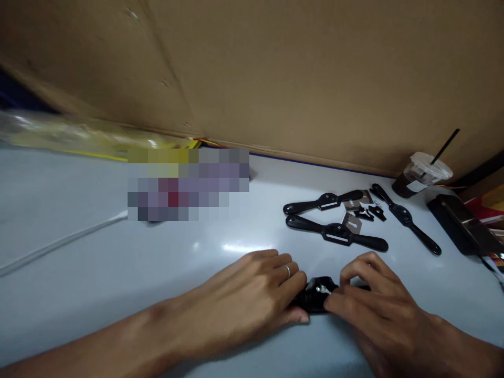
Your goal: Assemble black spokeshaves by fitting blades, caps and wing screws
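A black spokeshave (317, 296) lies low over the front of the table between my hands. My left hand (260, 294), with a ring on one finger, is closed around its left handle and hides most of that handle. At the spokeshave's middle, the bent fingers of my right hand (374, 304) press together beside small silver screws (323, 289). Whatever lies right between those fingertips is hidden. Beyond my hands rest two spokeshave bodies (336, 234) with bare slots, and another spokeshave body (405, 215) slants at the right. Flat grey blades (353, 222) and small black plates (377, 212) lie among them.
A plastic cup (421, 176) of dark drink with a straw stands at the back right, by a dark boxy object (464, 223). A cardboard wall (275, 79) closes the back. At left are yellow plastic packaging (90, 139), a white cable (63, 244) and a blurred-out patch.
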A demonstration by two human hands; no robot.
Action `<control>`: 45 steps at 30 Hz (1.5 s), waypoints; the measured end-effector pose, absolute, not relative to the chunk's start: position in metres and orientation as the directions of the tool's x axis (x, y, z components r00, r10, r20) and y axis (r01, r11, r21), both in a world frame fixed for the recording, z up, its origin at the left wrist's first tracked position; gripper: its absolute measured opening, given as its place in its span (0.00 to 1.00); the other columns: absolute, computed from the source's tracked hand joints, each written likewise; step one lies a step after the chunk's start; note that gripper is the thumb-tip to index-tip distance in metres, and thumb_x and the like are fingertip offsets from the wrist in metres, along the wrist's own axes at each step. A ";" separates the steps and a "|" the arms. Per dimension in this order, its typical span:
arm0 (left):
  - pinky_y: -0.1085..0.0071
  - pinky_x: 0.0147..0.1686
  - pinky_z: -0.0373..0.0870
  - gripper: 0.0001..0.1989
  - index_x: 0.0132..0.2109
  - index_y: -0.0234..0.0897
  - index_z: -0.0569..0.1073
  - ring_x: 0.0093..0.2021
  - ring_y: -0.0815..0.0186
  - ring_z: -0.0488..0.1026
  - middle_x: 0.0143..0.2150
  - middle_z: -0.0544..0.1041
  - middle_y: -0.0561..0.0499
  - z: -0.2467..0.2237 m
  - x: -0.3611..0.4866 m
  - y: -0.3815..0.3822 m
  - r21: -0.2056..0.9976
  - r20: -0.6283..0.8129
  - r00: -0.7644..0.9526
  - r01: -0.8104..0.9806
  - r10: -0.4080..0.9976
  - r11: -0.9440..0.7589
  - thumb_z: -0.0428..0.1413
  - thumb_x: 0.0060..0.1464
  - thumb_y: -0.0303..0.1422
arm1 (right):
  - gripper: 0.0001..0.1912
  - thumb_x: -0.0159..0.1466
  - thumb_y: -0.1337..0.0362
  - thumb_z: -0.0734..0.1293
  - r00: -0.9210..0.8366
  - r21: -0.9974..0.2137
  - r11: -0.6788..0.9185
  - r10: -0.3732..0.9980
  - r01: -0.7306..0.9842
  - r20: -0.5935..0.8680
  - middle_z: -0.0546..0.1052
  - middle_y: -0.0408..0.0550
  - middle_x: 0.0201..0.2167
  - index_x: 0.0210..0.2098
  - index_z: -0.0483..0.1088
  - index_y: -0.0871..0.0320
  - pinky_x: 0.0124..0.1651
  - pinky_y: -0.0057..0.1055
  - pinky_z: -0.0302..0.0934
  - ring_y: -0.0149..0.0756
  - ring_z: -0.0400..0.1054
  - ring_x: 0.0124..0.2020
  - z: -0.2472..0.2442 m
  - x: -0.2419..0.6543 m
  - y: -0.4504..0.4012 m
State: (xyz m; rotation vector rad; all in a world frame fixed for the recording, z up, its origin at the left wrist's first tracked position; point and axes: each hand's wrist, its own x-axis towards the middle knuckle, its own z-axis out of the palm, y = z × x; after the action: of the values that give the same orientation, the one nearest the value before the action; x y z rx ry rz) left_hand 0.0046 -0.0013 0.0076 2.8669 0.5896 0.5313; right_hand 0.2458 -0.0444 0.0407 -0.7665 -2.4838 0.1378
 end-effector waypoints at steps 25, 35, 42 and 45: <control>0.65 0.28 0.60 0.24 0.36 0.38 0.68 0.28 0.62 0.68 0.30 0.73 0.52 0.007 0.004 -0.001 0.257 0.303 0.856 0.351 0.420 -0.900 0.39 0.76 0.44 | 0.18 0.76 0.74 0.54 -0.752 -0.089 0.888 0.432 0.452 0.497 0.77 0.43 0.25 0.37 0.73 0.61 0.34 0.35 0.57 0.34 0.65 0.29 0.046 0.239 -0.043; 0.65 0.28 0.60 0.23 0.35 0.38 0.68 0.27 0.62 0.69 0.30 0.72 0.52 0.007 0.003 -0.002 0.258 0.305 0.854 0.352 0.422 -0.900 0.41 0.76 0.44 | 0.17 0.76 0.74 0.56 -0.763 -0.060 0.878 0.445 0.476 0.468 0.79 0.42 0.26 0.36 0.74 0.60 0.35 0.35 0.58 0.33 0.66 0.30 0.048 0.239 -0.043; 0.65 0.27 0.60 0.24 0.35 0.38 0.68 0.27 0.63 0.68 0.29 0.72 0.52 0.007 0.003 -0.002 0.243 0.324 0.850 0.350 0.415 -0.905 0.40 0.76 0.44 | 0.15 0.73 0.76 0.59 -0.762 -0.039 0.891 0.408 0.452 0.503 0.80 0.41 0.29 0.37 0.75 0.58 0.38 0.35 0.58 0.33 0.68 0.33 0.044 0.237 -0.046; 0.66 0.28 0.61 0.21 0.36 0.37 0.70 0.27 0.64 0.68 0.30 0.73 0.52 0.006 0.002 -0.002 0.235 0.322 0.851 0.353 0.415 -0.906 0.44 0.76 0.43 | 0.15 0.75 0.74 0.58 -0.726 -0.029 0.861 0.446 0.508 0.523 0.83 0.46 0.33 0.37 0.75 0.61 0.39 0.36 0.59 0.36 0.69 0.36 0.045 0.238 -0.045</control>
State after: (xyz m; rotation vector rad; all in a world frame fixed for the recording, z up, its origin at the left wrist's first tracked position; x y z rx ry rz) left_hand 0.0024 -0.0021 0.0064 2.8598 0.5981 0.5541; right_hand 0.2384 -0.0449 0.0453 -0.6948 -2.5043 -0.1568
